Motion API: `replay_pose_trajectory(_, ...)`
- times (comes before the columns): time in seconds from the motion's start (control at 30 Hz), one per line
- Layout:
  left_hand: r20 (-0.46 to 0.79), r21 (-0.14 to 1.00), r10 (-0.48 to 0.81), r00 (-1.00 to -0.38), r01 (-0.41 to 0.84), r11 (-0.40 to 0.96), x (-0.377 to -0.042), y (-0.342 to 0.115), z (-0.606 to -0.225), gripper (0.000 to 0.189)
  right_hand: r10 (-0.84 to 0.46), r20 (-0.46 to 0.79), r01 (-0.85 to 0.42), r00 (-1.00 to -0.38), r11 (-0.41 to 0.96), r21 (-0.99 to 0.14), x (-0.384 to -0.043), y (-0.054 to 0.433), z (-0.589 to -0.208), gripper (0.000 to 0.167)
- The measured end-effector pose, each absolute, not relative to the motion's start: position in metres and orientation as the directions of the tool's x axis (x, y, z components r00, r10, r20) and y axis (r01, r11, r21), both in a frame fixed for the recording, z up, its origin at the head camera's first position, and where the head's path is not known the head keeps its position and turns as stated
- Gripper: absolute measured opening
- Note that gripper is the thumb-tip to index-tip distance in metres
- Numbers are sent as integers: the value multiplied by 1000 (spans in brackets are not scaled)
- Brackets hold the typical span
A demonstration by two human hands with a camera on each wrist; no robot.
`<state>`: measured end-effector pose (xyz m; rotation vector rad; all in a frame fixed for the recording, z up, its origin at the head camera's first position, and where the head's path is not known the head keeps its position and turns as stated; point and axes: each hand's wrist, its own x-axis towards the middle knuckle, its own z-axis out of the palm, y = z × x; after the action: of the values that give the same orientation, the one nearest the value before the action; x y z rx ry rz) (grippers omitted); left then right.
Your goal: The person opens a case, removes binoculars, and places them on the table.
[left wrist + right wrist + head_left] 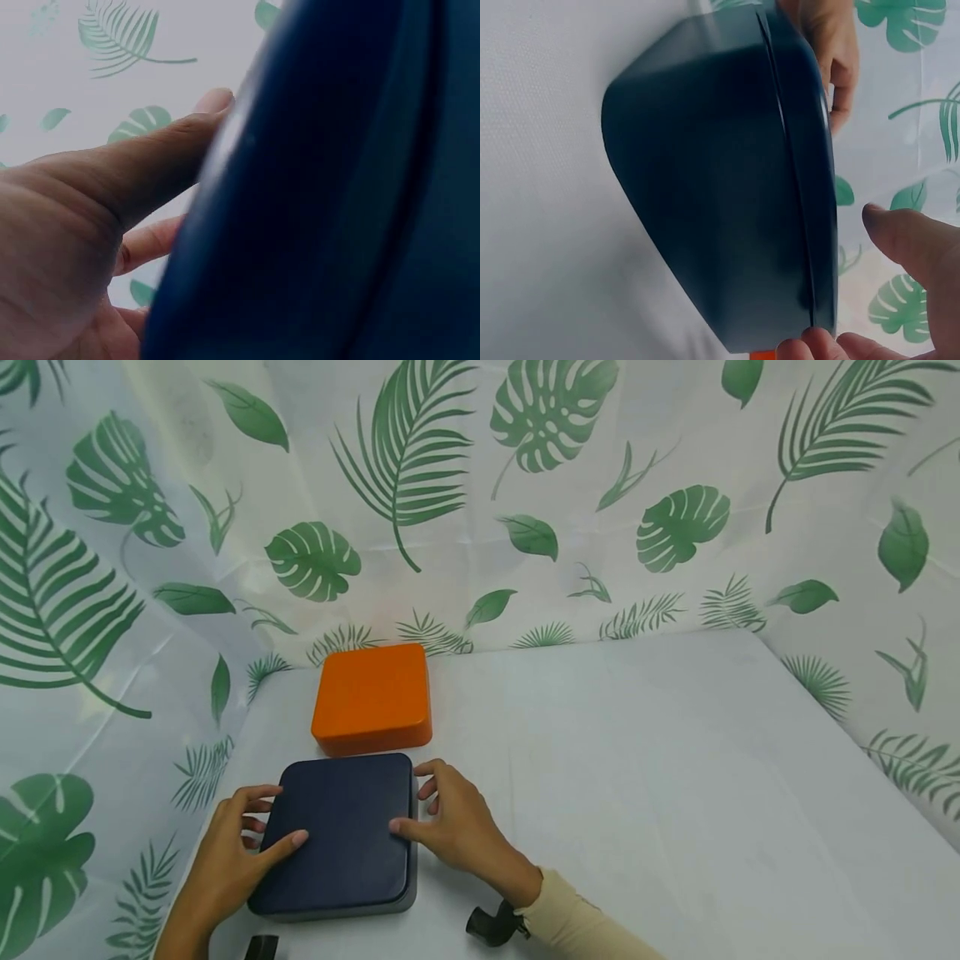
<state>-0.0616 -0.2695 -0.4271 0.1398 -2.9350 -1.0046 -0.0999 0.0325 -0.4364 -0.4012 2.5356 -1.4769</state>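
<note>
Right hand (461, 822): thumb and fingers spread apart at the navy box (337, 839). Fingertips meet the side near the far right corner, at the lid seam (789, 161); in the right wrist view the thumb stands clear of the lid's top face, so no pinch. Left hand (228, 852): bent fingers about the left side, index fingertip by the far left corner, thumb reaching over the lid. Cannot tell whether that thumb presses down or sits just above; the left wrist view shows its tip right by the lid's edge.

Navy box sits between the two hands, on the near left part of a white table (637, 793). Squarish, rounded corners, lid on. Lies flat, one short step of shadow to its right.

Orange box (371, 697) just behind the navy one, toward the back left of the table, smooth top, rounded corners. Whether the two touch, cannot tell; they are very close.

Beige sleeve (581, 914) on the right arm; black device (491, 927) at that wrist, another dark piece (262, 947) below the left hand, cut by the frame.

White cloth (547, 577) with green leaf prints behind and on both sides.
</note>
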Motion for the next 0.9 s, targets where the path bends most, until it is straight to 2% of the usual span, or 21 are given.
replay_pose_trajectory(0.43, -30, 664, -98, -995, -93, 742, -59, -273, -433, 77, -331, -65, -92, -942, 437, -895, -99, 29, -443, 72)
replay_pose_trajectory(0.67, -8, 666, -120, -993, -95, 740, -57, -272, -435, 76, -331, -86, -58, -940, 401, -914, -101, 29, -447, 66)
replay_pose_trajectory(0.9, -19, 648, -156, -988, -131, 750, -56, -272, -432, 86, -316, -96, -22, -944, 349, -937, -100, 27, -446, 66)
